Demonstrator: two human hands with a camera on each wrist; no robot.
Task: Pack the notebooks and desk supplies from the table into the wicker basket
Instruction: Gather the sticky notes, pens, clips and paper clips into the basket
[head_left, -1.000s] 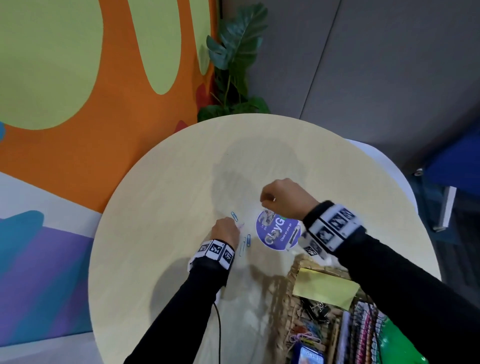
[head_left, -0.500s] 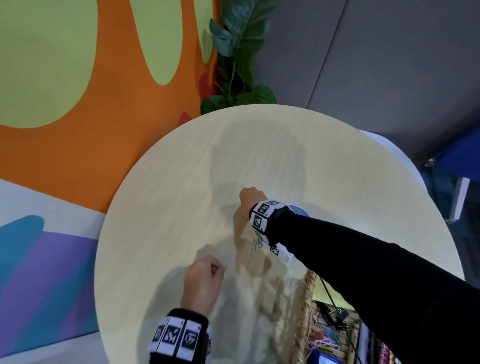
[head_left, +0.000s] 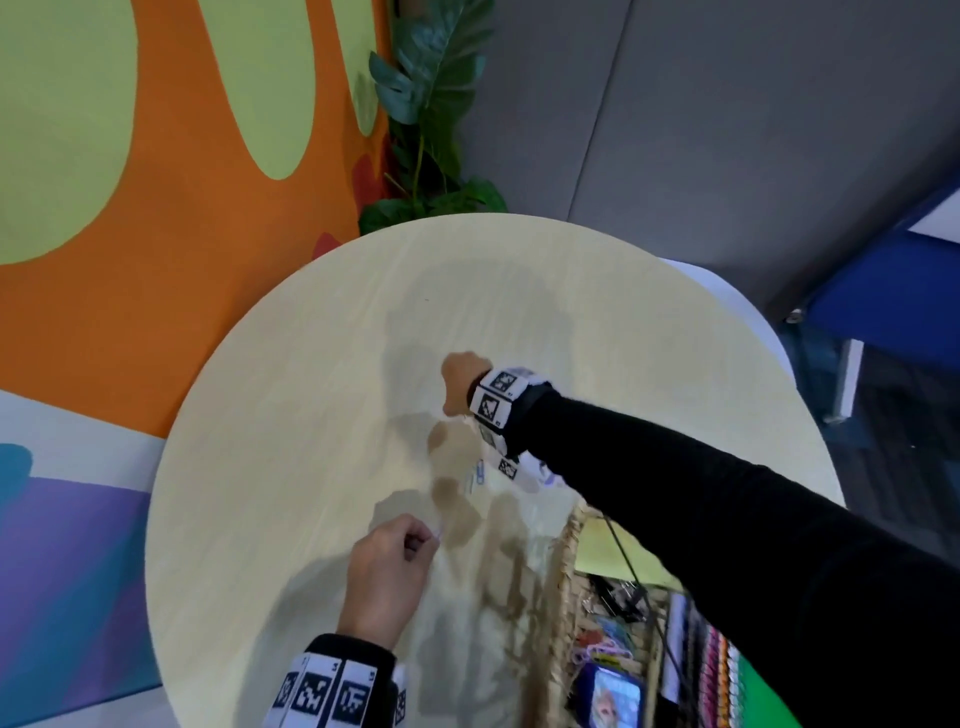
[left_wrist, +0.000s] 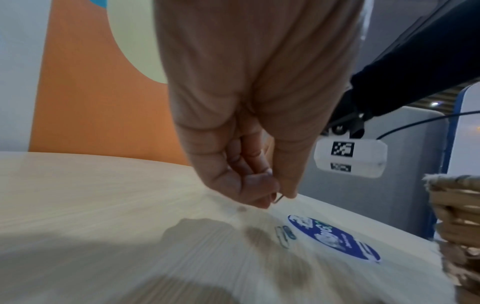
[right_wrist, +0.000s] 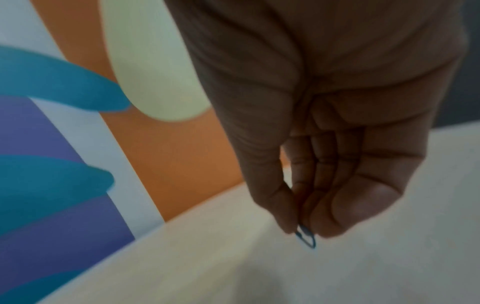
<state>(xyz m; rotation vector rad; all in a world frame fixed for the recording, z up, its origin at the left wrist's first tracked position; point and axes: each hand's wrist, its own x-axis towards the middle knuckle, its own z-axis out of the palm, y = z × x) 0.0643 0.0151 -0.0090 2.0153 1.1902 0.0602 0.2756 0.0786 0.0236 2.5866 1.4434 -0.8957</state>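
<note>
Paperclips are the business here: a blue paperclip (right_wrist: 306, 238) is pinched between thumb and fingertips of the right hand (head_left: 460, 382), beyond the wicker basket (head_left: 563, 582). Two more clips (left_wrist: 285, 236) lie on the round table (head_left: 311, 415) beside a blue round sticker (left_wrist: 335, 238), near the basket's rim. The left hand (head_left: 387, 577), nearer the person, pinches a thin wire clip (left_wrist: 279, 198).

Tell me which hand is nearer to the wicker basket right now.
Left. The left hand hovers over the near part of the table, beside the wicker basket's rim, pinching a paper clip. The right hand reaches further away toward the table's centre.
</note>
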